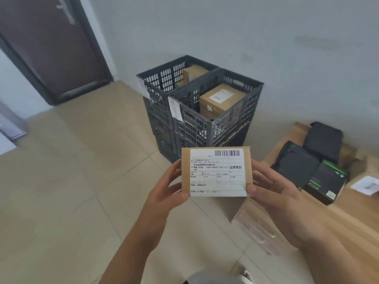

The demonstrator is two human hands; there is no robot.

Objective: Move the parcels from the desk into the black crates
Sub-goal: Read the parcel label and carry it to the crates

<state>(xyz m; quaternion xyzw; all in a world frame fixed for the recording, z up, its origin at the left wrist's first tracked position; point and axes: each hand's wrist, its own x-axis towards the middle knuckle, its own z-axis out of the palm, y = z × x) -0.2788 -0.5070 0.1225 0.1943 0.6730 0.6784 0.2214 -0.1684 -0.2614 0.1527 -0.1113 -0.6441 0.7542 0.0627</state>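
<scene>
Both hands grasp one small parcel (216, 172), held up in mid-air w/ its label face toward the camera. Left hand (170, 186) holds the left edge, thumb at the bottom corner, fingers behind; right hand (272, 188) holds the right edge, thumb on the lower right corner. Prob. held flat-on like this so the label w/ barcode can be read, maybe to pick which crate it goes in.

Parcel is off the tabletop (352, 214), hanging over the floor between the tabletop edge and the black crates (213, 124). So it's mid-transfer, not yet dropped.

Crates stand side by side against the wall, stacked on lower ones, so the open tops sit nearer hand level. Near crate already has a brown box (222, 98) in it, label up; far crate has another box (193, 73), partly hidden by the rim. White tags hang on the front rims, too blurred to read.

Left on the tabletop: black packages (307, 162), some w/ green stripes, overlapping near the edge, plus a white-labelled item (366, 184) at far right. More to move, I'd say.

Next prob. needs a reach fwd over the near crate rim, lowering the parcel beside the box there. Room looks tight; may have to tilt it in.
</scene>
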